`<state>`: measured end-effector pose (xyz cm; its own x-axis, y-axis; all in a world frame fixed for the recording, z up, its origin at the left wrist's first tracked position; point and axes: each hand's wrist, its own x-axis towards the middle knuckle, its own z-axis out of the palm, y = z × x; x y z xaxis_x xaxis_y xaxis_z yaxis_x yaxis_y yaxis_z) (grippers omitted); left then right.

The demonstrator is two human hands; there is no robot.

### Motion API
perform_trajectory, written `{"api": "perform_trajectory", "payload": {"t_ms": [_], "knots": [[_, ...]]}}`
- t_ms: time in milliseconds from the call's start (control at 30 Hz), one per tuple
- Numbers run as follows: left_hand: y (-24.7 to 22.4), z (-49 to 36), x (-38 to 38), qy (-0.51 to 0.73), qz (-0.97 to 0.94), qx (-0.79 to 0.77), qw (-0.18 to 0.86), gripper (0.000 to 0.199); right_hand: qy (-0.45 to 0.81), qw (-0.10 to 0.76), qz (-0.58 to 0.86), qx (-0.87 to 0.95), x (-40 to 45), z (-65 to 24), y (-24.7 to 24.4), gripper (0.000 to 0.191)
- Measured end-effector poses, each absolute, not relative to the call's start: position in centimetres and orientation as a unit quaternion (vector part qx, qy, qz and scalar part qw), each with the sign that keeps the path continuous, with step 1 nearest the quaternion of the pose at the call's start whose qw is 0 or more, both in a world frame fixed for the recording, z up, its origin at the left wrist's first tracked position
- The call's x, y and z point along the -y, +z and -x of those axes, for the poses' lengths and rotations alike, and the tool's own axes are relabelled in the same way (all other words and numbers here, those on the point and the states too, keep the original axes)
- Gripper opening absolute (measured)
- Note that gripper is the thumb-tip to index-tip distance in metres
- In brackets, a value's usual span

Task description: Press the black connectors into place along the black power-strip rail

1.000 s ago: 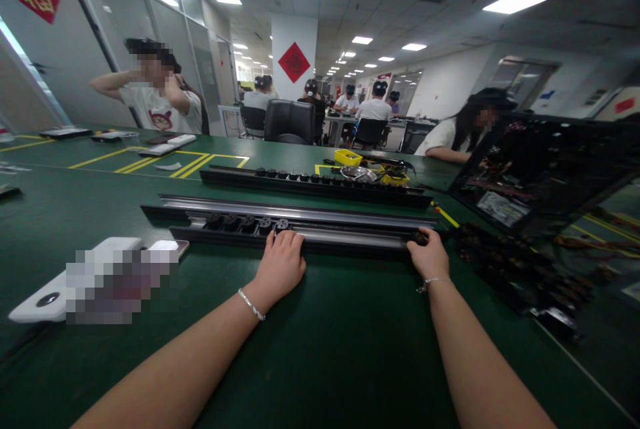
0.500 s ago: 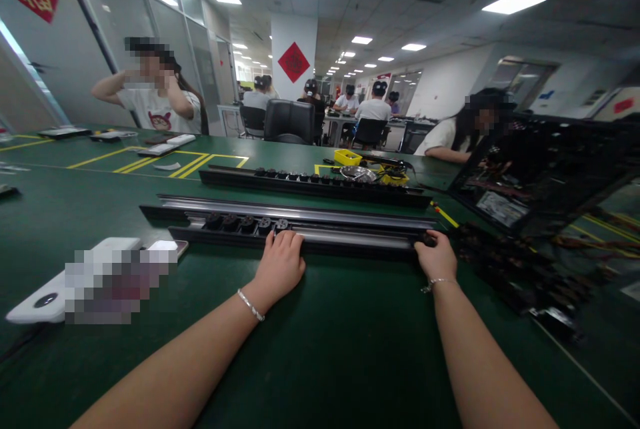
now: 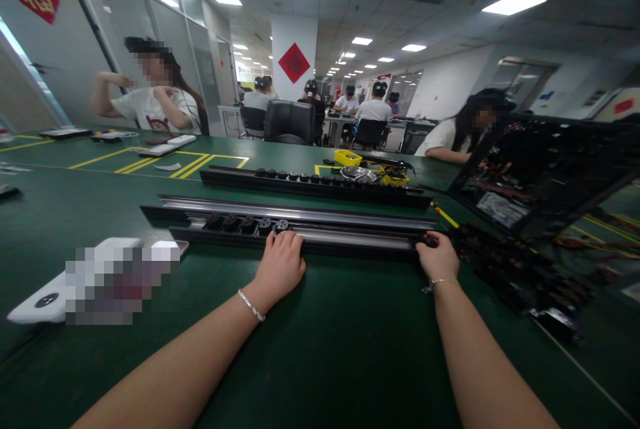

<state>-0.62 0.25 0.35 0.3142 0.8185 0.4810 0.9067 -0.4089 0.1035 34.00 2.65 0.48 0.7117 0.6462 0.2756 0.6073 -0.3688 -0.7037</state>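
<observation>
A long black metal rail [image 3: 350,239] lies crosswise in front of me, with several black socket modules [image 3: 247,224] seated in its left half. My left hand [image 3: 281,257] grips the rail's front edge just beside the rightmost of these modules, fingers curled over the top. At the rail's right end, my right hand [image 3: 438,255] pinches a small black socket module [image 3: 429,240], mostly covered by the fingers. Just behind lies a second channel-shaped black rail [image 3: 300,213] with a shiny inner face. Farther back, another black rail [image 3: 320,187] carries a row of similar modules.
A heap of black parts [image 3: 525,269] lies right of my right hand, before a large dark open bin [image 3: 555,169]. White phones [image 3: 45,295] lie at left. A yellow tray [image 3: 348,158] stands at the back. People sit across the green table [image 3: 320,349].
My hands and the rails have stayed almost in place, the right hand shifting very slightly right. The person across on the left has lowered their hands from their head.
</observation>
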Motion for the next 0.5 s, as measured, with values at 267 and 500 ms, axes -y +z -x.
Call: {"api": "perform_trajectory", "payload": {"t_ms": [267, 500], "knots": [[0.39, 0.52, -0.26, -0.237, 0.804, 0.537, 0.093, 0.033, 0.024, 0.433, 0.826, 0.359, -2.88, -34.53, 0.1, 0.044], [0.35, 0.51, -0.28, -0.235, 0.804, 0.539, 0.094, 0.034, 0.02, 0.434, 0.826, 0.358, -2.89, -34.67, 0.05, 0.042]]}}
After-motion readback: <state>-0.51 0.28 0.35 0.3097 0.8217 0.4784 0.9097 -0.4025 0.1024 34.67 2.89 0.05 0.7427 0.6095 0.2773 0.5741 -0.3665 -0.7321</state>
